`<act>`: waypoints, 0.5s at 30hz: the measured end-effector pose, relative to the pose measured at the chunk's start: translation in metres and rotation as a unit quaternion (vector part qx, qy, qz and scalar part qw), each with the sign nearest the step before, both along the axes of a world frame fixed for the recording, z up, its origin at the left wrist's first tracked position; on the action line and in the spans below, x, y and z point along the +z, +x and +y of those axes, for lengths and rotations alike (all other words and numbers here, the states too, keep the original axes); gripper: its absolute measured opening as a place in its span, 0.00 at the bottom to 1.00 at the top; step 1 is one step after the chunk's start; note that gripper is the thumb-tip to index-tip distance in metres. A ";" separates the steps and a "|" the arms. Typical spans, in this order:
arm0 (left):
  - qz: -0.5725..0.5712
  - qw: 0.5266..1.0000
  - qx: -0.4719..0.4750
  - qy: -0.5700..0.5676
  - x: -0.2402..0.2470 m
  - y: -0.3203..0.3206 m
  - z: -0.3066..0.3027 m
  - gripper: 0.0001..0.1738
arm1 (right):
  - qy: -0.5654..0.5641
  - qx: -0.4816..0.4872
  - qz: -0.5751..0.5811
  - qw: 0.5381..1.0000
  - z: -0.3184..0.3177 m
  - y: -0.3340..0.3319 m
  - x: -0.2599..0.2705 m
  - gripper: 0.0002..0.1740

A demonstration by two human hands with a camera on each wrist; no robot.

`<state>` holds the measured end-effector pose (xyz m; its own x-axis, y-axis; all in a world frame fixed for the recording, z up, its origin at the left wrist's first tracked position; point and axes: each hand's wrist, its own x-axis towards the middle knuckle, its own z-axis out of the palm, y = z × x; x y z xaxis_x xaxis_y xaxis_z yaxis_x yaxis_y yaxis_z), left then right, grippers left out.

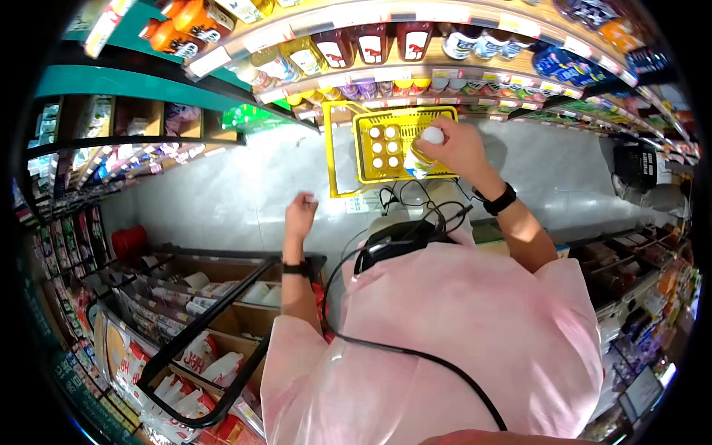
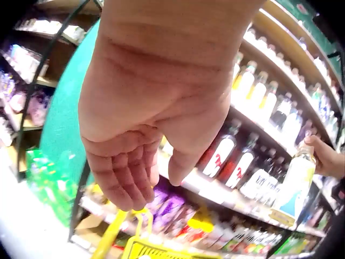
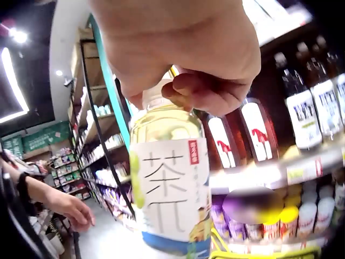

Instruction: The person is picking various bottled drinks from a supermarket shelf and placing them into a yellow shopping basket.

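Note:
My right hand (image 1: 454, 150) grips a bottle of pale yellow tea (image 3: 171, 183) by its neck, just under the white cap. The bottle hangs upright over the right part of a yellow shopping basket (image 1: 361, 148) on the floor. Several white-capped bottles (image 1: 383, 147) stand in rows in the basket's left part. To the left of the basket, my left hand (image 1: 300, 215) hangs in the air with loosely bent fingers (image 2: 121, 181) and holds nothing. In the left wrist view the basket's yellow handle (image 2: 110, 234) shows below those fingers.
Drink shelves (image 1: 356, 74) run along the front, with dark red bottles (image 1: 371, 44) facing me. Behind on the left stands a bin rack with black rails (image 1: 211, 326). Black cables (image 1: 415, 352) hang across my shirt and waist. A black bag (image 1: 635, 165) is at the far right.

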<state>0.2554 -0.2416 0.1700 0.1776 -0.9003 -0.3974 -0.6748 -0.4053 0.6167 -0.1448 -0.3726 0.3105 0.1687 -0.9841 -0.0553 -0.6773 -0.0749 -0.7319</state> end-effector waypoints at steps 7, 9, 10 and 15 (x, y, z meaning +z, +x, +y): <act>0.363 0.892 -0.257 -0.074 0.166 -0.139 -0.108 0.38 | -0.153 0.049 -0.048 0.986 0.020 0.009 0.141 0.22; 0.384 0.864 -0.318 -0.062 0.199 -0.172 -0.109 0.45 | -0.169 0.035 -0.097 0.980 0.021 0.011 0.171 0.20; 0.387 0.860 -0.329 -0.055 0.212 -0.184 -0.106 0.48 | -0.224 0.028 -0.111 0.968 0.019 0.011 0.177 0.14; 0.422 0.863 -0.205 -0.187 0.223 -0.222 -0.087 0.43 | -0.317 0.013 -0.109 0.942 0.025 0.008 0.195 0.12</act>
<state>0.0339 -0.3290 0.3926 -0.3974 -0.9118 0.1033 0.0401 0.0952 0.9946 -0.1371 -0.3479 0.5055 0.1333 -0.8031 0.5807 -0.5079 -0.5585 -0.6558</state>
